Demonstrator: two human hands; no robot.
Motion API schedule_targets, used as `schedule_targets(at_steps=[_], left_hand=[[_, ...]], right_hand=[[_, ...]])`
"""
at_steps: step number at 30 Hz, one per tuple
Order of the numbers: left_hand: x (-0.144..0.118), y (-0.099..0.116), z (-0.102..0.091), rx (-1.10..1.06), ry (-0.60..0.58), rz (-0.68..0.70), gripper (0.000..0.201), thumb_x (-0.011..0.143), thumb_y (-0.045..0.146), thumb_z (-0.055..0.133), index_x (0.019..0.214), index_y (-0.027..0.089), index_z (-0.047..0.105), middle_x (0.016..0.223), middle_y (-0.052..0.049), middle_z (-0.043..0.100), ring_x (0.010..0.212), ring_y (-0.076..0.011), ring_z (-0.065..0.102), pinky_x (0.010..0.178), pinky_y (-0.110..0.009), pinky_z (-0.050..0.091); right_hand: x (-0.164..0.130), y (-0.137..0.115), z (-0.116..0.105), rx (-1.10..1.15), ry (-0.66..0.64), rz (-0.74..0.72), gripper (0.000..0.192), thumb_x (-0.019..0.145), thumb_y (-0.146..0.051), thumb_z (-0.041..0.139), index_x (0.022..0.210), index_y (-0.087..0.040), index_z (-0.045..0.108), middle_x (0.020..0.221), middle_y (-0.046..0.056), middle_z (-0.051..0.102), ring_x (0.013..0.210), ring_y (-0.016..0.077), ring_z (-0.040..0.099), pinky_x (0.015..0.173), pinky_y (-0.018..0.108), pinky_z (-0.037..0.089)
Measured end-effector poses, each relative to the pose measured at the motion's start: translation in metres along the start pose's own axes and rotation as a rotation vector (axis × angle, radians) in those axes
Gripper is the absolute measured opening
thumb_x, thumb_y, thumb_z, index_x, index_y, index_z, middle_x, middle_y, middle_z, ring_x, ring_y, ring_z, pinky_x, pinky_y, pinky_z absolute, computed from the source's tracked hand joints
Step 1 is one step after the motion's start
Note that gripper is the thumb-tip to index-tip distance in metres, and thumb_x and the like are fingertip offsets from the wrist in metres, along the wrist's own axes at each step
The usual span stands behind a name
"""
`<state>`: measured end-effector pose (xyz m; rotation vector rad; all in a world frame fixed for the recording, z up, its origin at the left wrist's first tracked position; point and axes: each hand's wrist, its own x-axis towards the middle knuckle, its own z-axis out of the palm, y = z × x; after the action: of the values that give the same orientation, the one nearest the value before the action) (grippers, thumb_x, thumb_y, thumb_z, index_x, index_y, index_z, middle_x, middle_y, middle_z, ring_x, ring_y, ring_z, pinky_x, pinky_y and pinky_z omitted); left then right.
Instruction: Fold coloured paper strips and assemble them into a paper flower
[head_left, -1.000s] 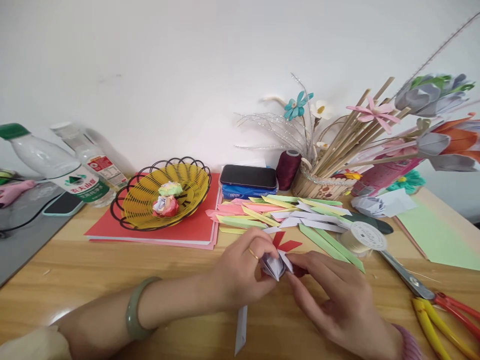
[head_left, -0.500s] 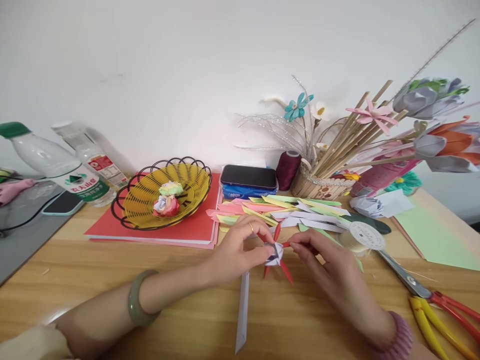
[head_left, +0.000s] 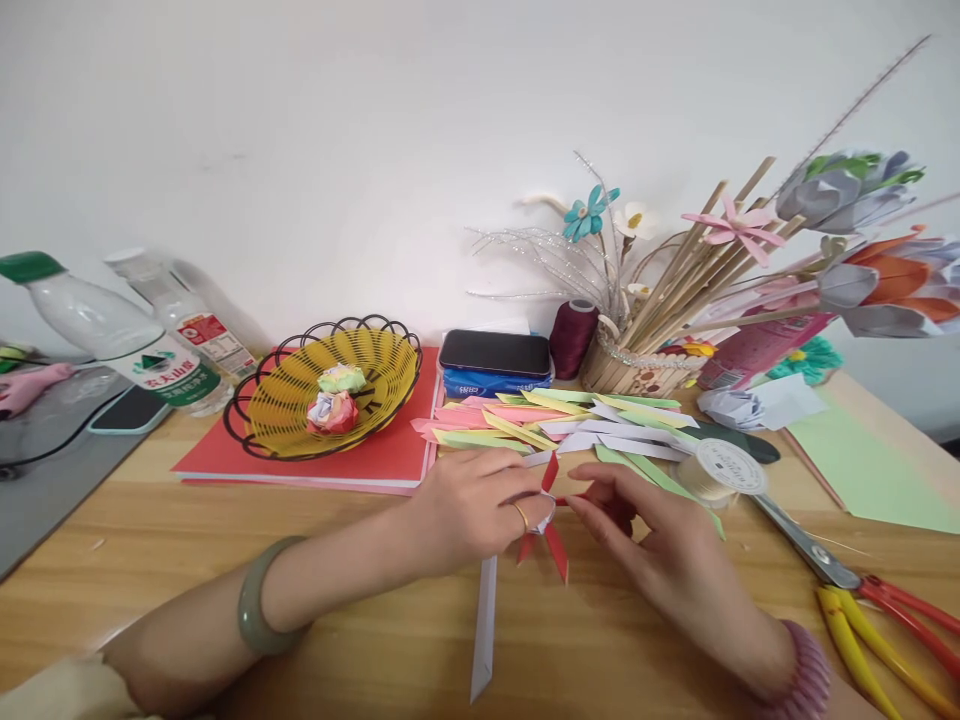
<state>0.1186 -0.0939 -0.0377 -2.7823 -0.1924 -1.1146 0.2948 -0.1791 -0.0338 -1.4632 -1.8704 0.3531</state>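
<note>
Between my hands is a small folded-paper piece with a white middle and several red pointed strips sticking out. My left hand is closed over its white middle from the left, and its fingers hide most of that part. On the other side my right hand pinches the tip of a red strip pointing right. A long white folded strip lies on the table just below my left hand. Beyond both hands spreads a pile of folded paper strips in pink, yellow, green and white.
A yellow woven basket holding crumpled paper pieces stands on red paper. Scissors and a thread spool lie to the right. Behind are a phone on a blue pack and a pot of sticks. Bottles stand left.
My left hand has turned over the paper piece, its fingers now covering more of the white middle. My right hand has shifted slightly left, still pinching a red strip.
</note>
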Motion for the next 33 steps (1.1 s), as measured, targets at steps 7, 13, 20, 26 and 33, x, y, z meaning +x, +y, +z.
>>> schedule_targets(at_steps=[7,13,20,26,33], left_hand=[[-0.005,-0.004,0.0,-0.05,0.102,0.052,0.006,0.077,0.015,0.057,0.082,0.014,0.059,0.078,-0.001,0.069,0.074,-0.0131,0.062,0.061,-0.022,0.05],[-0.001,-0.01,-0.002,-0.247,0.058,0.139,0.004,0.078,0.015,0.056,0.081,0.015,0.059,0.078,-0.001,0.069,0.078,-0.0121,0.063,0.068,-0.022,0.052],[-0.008,-0.014,0.002,-0.269,0.075,0.178,0.009,0.081,0.016,0.051,0.084,0.015,0.059,0.082,-0.003,0.069,0.08,-0.0131,0.063,0.066,-0.023,0.052],[-0.013,-0.013,0.005,-0.266,0.063,0.187,0.01,0.082,0.015,0.049,0.087,0.014,0.058,0.085,-0.004,0.069,0.081,-0.0144,0.063,0.066,-0.024,0.052],[-0.013,-0.014,0.006,-0.266,0.062,0.211,0.011,0.081,0.014,0.048,0.087,0.014,0.058,0.084,-0.006,0.068,0.083,-0.0151,0.063,0.066,-0.024,0.053]], right_hand=[[0.005,0.001,-0.002,0.239,-0.033,0.133,0.009,0.083,-0.03,0.051,0.087,-0.022,0.051,0.096,0.004,0.056,0.089,0.0164,0.055,0.067,0.028,0.049],[0.011,-0.002,-0.007,0.376,-0.272,0.109,0.012,0.082,-0.031,0.052,0.08,-0.022,0.06,0.106,0.005,0.058,0.103,0.0188,0.052,0.087,0.034,0.044],[0.011,0.001,-0.008,0.425,-0.207,0.064,0.01,0.079,-0.028,0.057,0.075,-0.021,0.064,0.085,0.003,0.063,0.081,0.0151,0.059,0.072,0.029,0.048],[0.008,0.001,-0.009,0.363,-0.225,0.049,0.009,0.08,-0.024,0.057,0.075,-0.021,0.064,0.08,0.001,0.062,0.074,0.0118,0.058,0.066,0.024,0.047],[0.007,0.001,-0.011,0.34,-0.234,0.054,0.011,0.08,-0.027,0.056,0.074,-0.021,0.063,0.077,0.001,0.062,0.071,0.0123,0.058,0.063,0.025,0.047]])
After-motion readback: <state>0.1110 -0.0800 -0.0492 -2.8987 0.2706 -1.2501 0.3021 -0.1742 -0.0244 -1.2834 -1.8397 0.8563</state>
